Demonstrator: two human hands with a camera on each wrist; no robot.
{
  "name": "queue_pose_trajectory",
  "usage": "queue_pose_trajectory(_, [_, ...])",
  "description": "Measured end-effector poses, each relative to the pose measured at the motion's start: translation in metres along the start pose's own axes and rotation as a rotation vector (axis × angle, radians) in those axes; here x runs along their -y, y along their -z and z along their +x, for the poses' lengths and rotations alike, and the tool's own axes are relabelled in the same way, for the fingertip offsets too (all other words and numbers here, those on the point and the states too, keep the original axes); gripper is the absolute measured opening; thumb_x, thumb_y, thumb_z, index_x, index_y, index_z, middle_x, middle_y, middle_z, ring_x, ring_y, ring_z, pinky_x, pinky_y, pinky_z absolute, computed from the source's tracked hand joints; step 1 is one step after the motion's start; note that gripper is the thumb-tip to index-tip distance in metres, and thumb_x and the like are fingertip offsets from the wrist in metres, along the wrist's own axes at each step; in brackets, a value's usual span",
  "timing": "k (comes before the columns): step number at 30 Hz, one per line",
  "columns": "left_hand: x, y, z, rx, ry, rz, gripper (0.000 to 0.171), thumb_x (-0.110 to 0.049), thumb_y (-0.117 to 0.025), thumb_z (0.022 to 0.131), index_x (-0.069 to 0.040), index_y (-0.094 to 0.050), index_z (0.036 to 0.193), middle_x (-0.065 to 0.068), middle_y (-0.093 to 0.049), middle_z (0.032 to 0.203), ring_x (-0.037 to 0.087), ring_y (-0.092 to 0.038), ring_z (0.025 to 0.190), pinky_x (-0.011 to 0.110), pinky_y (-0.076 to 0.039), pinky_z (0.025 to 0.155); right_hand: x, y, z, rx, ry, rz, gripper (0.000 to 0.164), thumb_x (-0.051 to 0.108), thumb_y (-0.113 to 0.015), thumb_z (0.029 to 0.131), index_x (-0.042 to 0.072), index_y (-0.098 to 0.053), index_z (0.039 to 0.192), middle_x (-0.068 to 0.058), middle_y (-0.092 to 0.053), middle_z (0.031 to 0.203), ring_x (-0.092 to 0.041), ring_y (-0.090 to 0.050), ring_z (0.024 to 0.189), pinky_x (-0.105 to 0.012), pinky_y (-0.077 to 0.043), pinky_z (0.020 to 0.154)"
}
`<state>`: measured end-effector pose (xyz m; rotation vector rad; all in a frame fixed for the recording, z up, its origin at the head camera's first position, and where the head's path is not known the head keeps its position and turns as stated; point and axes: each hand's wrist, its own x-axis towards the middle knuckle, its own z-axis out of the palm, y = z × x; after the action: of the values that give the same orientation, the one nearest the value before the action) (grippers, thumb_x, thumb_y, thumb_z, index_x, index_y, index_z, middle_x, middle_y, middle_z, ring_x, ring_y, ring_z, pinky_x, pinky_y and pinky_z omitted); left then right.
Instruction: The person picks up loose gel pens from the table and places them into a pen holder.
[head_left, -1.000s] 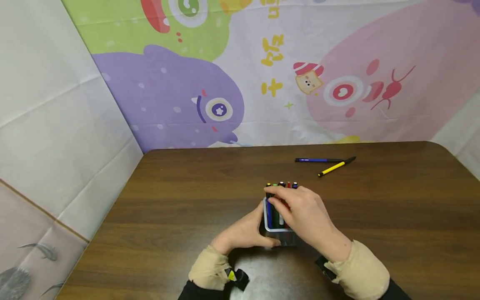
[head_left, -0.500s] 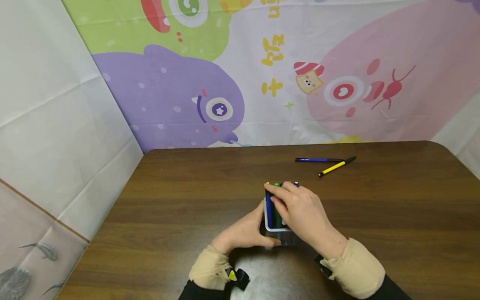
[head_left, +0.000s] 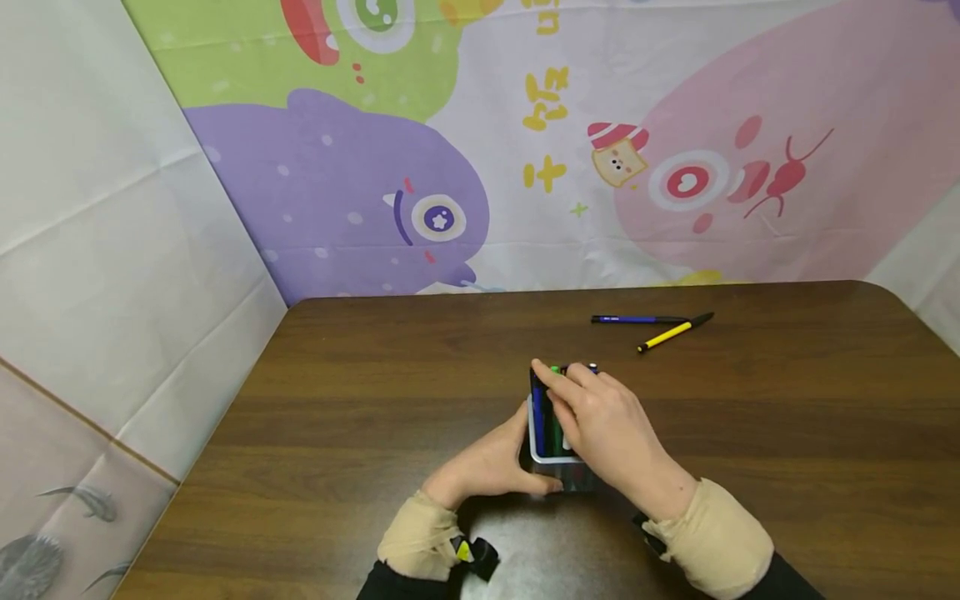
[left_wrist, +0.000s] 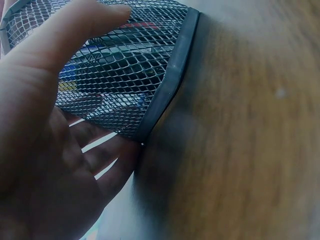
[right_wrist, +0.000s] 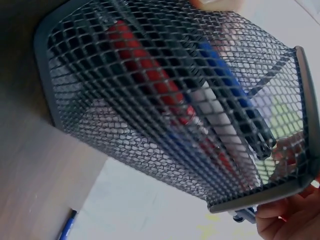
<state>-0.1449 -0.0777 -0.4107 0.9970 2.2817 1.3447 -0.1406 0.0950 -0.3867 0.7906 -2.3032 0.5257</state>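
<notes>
A black wire-mesh pen holder (head_left: 557, 460) with a pale rim stands on the table, filled with several pens. My left hand (head_left: 480, 460) grips its left side; the left wrist view shows the thumb across the mesh (left_wrist: 120, 62) and fingers on the far side. Over the mouth lies my right hand (head_left: 617, 425), its index finger reaching to the far end of the leftmost blue pen (head_left: 537, 421), thumb beside a green pen (head_left: 553, 433). I cannot tell whether it pinches a pen. Through the mesh in the right wrist view show a red pen (right_wrist: 150, 75) and a blue one.
Behind the holder, to its right, a blue pen (head_left: 630, 320) and a yellow pen (head_left: 666, 337) lie on the brown table (head_left: 360, 375), their black ends close together. A cartoon-print cloth (head_left: 420, 167) hangs along the back edge, plain white cloth at the left.
My right index finger has shifted onto the yellow end of the leftmost pen, and the other fingers have covered more pen ends. The left hand and the holder stay put.
</notes>
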Motion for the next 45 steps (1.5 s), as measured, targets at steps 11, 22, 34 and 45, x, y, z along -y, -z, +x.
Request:
queue_pose_trajectory(11, [0.031, -0.006, 0.008, -0.025, -0.051, 0.038, 0.107, -0.019, -0.077, 0.068, -0.025, -0.004, 0.146, 0.005, -0.043, 0.13, 0.01, -0.046, 0.11, 0.03, -0.037, 0.096, -0.02, 0.016, 0.003, -0.172, -0.026, 0.086, 0.016, 0.006, -0.057, 0.083, 0.008, -0.066, 0.096, 0.001, -0.057, 0.076, -0.008, -0.044, 0.06, -0.029, -0.043, 0.052])
queue_pose_trajectory(22, [0.045, -0.007, 0.011, -0.038, -0.013, 0.083, 0.111, -0.029, -0.078, 0.066, -0.031, 0.0, 0.145, 0.005, -0.043, 0.132, 0.011, -0.042, 0.115, 0.032, -0.034, 0.099, -0.067, 0.029, 0.007, -0.12, -0.003, -0.046, 0.009, 0.006, -0.054, 0.082, 0.008, -0.062, 0.083, 0.0, -0.052, 0.073, -0.011, -0.041, 0.055, -0.032, -0.038, 0.048])
queue_pose_trajectory(34, [0.044, -0.01, 0.007, -0.025, 0.019, 0.053, 0.111, -0.029, -0.078, 0.067, -0.032, 0.0, 0.145, 0.004, -0.043, 0.132, 0.01, -0.044, 0.113, 0.031, -0.035, 0.098, -0.128, 0.012, -0.001, 0.345, -0.023, -0.251, 0.011, 0.008, -0.062, 0.08, 0.008, -0.064, 0.091, -0.006, -0.056, 0.085, -0.023, -0.055, 0.074, -0.041, -0.046, 0.063])
queue_pose_trajectory(45, [0.044, -0.01, 0.007, -0.028, 0.011, 0.071, 0.106, -0.029, -0.078, 0.067, -0.027, -0.006, 0.145, 0.004, -0.046, 0.127, 0.01, -0.045, 0.112, 0.031, -0.035, 0.098, -0.163, -0.01, -0.015, 0.589, 0.062, -0.544, 0.028, -0.001, -0.061, 0.079, 0.006, -0.062, 0.107, -0.014, -0.058, 0.097, -0.03, -0.055, 0.09, -0.045, -0.045, 0.073])
